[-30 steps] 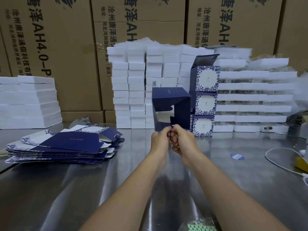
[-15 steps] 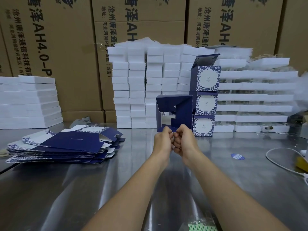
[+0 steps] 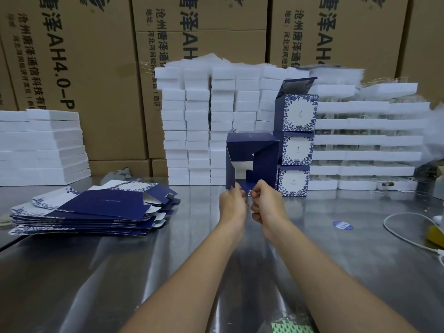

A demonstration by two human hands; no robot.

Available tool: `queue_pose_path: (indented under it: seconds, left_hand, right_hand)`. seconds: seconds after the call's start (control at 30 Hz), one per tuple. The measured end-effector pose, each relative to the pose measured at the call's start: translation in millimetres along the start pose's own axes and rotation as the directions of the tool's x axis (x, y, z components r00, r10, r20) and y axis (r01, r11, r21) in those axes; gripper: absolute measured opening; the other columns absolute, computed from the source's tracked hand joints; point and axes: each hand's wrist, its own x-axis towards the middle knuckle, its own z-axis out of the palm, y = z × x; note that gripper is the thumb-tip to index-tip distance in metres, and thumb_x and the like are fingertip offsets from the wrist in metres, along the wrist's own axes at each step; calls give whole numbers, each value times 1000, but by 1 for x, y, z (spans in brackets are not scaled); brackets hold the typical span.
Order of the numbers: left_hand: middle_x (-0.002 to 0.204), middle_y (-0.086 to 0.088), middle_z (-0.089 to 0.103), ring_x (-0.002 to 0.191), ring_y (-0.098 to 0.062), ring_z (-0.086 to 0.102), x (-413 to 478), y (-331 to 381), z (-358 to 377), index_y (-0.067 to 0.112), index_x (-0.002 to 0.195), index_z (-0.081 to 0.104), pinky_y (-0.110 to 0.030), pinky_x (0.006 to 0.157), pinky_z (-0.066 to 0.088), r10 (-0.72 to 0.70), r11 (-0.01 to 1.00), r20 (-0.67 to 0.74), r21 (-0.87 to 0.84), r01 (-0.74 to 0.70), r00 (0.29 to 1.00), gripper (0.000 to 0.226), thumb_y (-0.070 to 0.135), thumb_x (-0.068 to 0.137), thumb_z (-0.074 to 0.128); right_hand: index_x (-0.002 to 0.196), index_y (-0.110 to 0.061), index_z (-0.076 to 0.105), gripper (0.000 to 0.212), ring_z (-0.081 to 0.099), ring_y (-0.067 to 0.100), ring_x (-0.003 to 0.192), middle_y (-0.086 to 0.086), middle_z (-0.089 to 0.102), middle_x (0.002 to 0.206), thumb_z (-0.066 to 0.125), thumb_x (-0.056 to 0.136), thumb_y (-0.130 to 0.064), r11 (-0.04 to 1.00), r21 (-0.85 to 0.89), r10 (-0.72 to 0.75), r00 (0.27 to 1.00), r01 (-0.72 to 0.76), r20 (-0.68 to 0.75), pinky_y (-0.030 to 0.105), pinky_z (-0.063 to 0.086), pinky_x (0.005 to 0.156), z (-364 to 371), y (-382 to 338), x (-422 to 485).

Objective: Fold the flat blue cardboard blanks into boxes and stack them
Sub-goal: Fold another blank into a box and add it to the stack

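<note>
A half-folded dark blue box [image 3: 262,152] is held up over the steel table, its open end facing me with flaps partly tucked and white inside showing. My left hand [image 3: 233,204] pinches its lower left edge. My right hand [image 3: 266,204] pinches the bottom flap beside it. Just behind and to the right, three finished blue-and-white boxes [image 3: 296,147] stand stacked, the top one with its lid open. A pile of flat blue blanks [image 3: 96,207] lies on the table at the left.
Stacks of white foam pads [image 3: 211,126] line the back, with more [image 3: 40,147] at the left and white trays [image 3: 365,150] at the right. Brown cartons [image 3: 79,68] form the back wall. A white cable [image 3: 396,231], a blue sticker [image 3: 342,225] and a yellow object [image 3: 436,234] lie at the right.
The box has come down and tilted, so its open end with the flaps now faces me. Both hands stayed together at its lower edge, working the flaps.
</note>
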Motion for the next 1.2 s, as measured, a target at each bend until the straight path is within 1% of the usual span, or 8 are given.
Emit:
queue_pose_path:
  seconds: [0.23,0.3,0.43,0.57,0.73,0.9,1.07,1.2]
  left_hand:
    - [57,6,36,58,-14,33,7,-6,0,20,73,43,-26,51,27,-19,999,3,29,19,1000,33,23,105,44]
    - [56,7,38,57,-15,35,8,-8,-1,20,71,43,-28,51,28,-13,1000,-28,24,14,1000,33,24,103,45]
    - [64,2,35,61,-17,31,11,-9,-4,19,75,40,-31,53,25,20,999,-70,41,-17,997,27,17,102,40]
    - [68,-1,37,65,-21,33,14,-9,-4,17,75,42,-32,56,24,58,996,-101,79,-50,993,27,17,102,40]
    - [71,-4,42,73,-25,39,16,-14,-4,14,76,48,-33,60,28,61,995,-103,80,-53,993,27,21,102,44]
    - [56,3,38,57,-18,37,8,-9,-1,16,71,42,-22,44,30,60,998,-32,3,-59,998,31,17,101,40]
    - [63,-2,44,59,-17,37,12,-11,-1,17,71,42,-32,55,31,64,998,-24,6,-64,998,30,18,100,41]
    - [66,-4,49,59,-17,40,8,-11,0,14,72,48,-31,55,34,37,999,-28,-23,-37,999,27,24,97,47]
  right_hand:
    - [65,-19,39,23,20,15,46,-4,30,52,48,86,-13,1000,12,-10,993,11,-114,27,18,41,-3,1,5]
    - [65,-20,38,23,19,16,49,-2,29,56,48,85,-13,1000,-1,-5,992,5,-126,30,18,44,-4,0,6]
    - [65,-18,42,23,21,13,41,-5,29,50,49,87,-14,999,-34,1,996,-4,-89,26,18,41,-3,1,4]
    - [66,-17,47,26,25,17,49,-2,35,53,47,92,-19,999,-24,-29,987,25,-158,32,20,50,-2,1,5]
    - [68,-16,43,23,25,20,55,1,37,59,45,90,-14,996,-65,-66,973,53,-219,33,19,52,-3,2,10]
    - [61,-18,47,28,29,19,51,-7,38,46,47,88,-21,990,-123,-91,985,74,-146,35,23,54,-1,1,7]
    - [64,-15,51,28,35,12,37,-3,42,45,50,92,-18,994,-80,-77,997,76,-7,22,28,43,4,7,5]
    - [66,-14,51,27,33,9,35,-4,42,45,50,93,-15,997,-49,-61,998,62,18,21,29,42,4,2,-1]
